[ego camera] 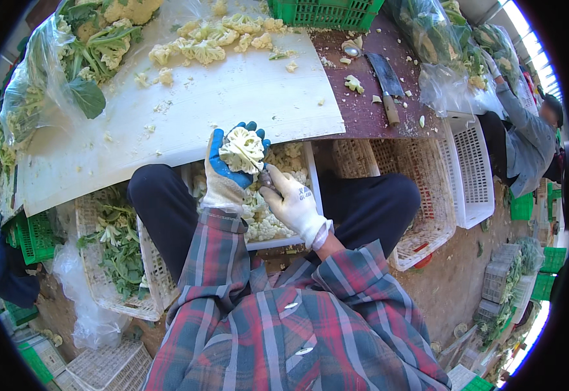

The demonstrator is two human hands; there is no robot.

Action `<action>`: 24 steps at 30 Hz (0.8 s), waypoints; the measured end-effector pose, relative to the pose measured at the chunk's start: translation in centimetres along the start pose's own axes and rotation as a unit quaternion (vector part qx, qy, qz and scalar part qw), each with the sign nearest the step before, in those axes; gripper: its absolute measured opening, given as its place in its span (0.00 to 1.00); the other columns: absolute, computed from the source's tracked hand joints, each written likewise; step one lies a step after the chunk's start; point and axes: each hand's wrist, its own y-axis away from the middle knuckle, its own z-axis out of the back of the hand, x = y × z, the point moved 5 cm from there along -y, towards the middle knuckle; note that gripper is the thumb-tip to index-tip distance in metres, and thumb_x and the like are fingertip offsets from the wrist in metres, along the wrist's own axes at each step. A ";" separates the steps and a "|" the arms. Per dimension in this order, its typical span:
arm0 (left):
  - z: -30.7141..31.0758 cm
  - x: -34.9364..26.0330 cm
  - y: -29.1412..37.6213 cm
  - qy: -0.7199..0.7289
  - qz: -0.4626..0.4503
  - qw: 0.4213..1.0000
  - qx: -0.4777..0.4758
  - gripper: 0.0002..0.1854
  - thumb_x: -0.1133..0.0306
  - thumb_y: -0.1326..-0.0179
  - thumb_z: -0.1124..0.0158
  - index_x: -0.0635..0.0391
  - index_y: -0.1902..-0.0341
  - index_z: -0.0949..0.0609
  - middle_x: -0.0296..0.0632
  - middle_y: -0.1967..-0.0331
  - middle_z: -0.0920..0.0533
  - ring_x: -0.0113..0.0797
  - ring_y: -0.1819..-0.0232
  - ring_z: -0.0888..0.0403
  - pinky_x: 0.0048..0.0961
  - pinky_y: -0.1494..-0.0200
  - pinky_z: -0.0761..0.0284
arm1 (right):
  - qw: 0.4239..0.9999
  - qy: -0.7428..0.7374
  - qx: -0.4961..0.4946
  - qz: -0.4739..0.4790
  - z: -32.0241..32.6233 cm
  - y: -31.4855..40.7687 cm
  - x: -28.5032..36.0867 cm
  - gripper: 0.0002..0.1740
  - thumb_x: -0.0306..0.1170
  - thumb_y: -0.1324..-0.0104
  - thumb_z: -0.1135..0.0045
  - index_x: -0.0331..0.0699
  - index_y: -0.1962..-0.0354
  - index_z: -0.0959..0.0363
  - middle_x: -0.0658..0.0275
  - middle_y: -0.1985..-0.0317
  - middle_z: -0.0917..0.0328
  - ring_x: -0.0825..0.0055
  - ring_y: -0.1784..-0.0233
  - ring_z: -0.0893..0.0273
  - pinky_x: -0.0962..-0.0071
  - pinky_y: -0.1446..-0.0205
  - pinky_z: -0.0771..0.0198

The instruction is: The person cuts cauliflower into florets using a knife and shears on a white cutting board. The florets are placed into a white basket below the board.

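My left hand (225,171), in a knit glove with a blue coated palm, cups a pale cauliflower piece (243,149), cut side showing. Close against its lower right, my right hand (289,200) in a white glove grips a small hand tool (266,177); its working end is hidden by the cauliflower and fingers. Directly beneath both hands, between my knees, a white crate (314,181) holds many cauliflower florets (265,222). Beyond them lies a white board (245,97) on the table, with a row of cut cauliflower pieces (206,41) along its far part.
A cleaver (386,78) rests on the dark red tabletop (333,78). Bagged cauliflower (44,93) lies at left. A leaf-filled crate (159,273) stands by my left knee, a pale crate (423,234) by my right. A green crate (328,14) is at the back; another person (529,132) sits right.
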 end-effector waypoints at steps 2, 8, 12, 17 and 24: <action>-1.2 0.3 0.3 0.025 0.006 1.000 0.007 0.34 0.47 0.21 0.51 0.65 0.26 0.31 0.59 0.27 0.27 0.62 0.26 0.30 0.60 0.23 0.34 | 1.000 0.023 -0.002 -0.011 0.8 0.2 0.4 0.31 0.41 0.29 0.40 0.38 0.33 0.30 0.47 0.51 0.18 0.48 0.49 0.18 0.57 0.47 0.23; -0.4 -0.3 -0.2 0.099 -0.045 0.992 0.059 0.32 0.52 0.22 0.47 0.62 0.24 0.32 0.59 0.26 0.29 0.61 0.25 0.32 0.62 0.21 0.37 | 0.999 0.019 -0.031 0.013 6.8 1.8 5.6 0.29 0.31 0.35 0.33 0.32 0.37 0.25 0.49 0.57 0.15 0.59 0.56 0.13 0.67 0.50 0.21; -1.8 1.1 -0.4 0.033 -0.136 0.989 0.045 0.29 0.50 0.21 0.47 0.54 0.25 0.29 0.51 0.30 0.24 0.53 0.31 0.25 0.61 0.24 0.32 | 0.978 -0.164 -0.108 -0.071 4.9 3.7 5.7 0.28 0.29 0.31 0.34 0.26 0.37 0.27 0.56 0.56 0.15 0.72 0.53 0.17 0.71 0.44 0.24; -4.1 1.7 1.8 -0.189 -0.247 0.945 0.102 0.29 0.61 0.18 0.49 0.57 0.20 0.38 0.48 0.27 0.27 0.44 0.28 0.26 0.44 0.26 0.24 | 0.967 -0.201 -0.136 -0.072 2.6 3.2 5.5 0.30 0.31 0.30 0.34 0.26 0.35 0.29 0.51 0.50 0.17 0.62 0.47 0.18 0.68 0.39 0.26; -4.7 2.3 1.6 -0.108 -0.200 0.970 0.083 0.28 0.54 0.15 0.56 0.54 0.20 0.35 0.45 0.27 0.27 0.43 0.30 0.25 0.45 0.28 0.24 | 0.972 -0.188 -0.127 -0.060 3.1 3.3 5.4 0.30 0.30 0.30 0.34 0.25 0.35 0.29 0.47 0.47 0.17 0.62 0.45 0.17 0.68 0.39 0.25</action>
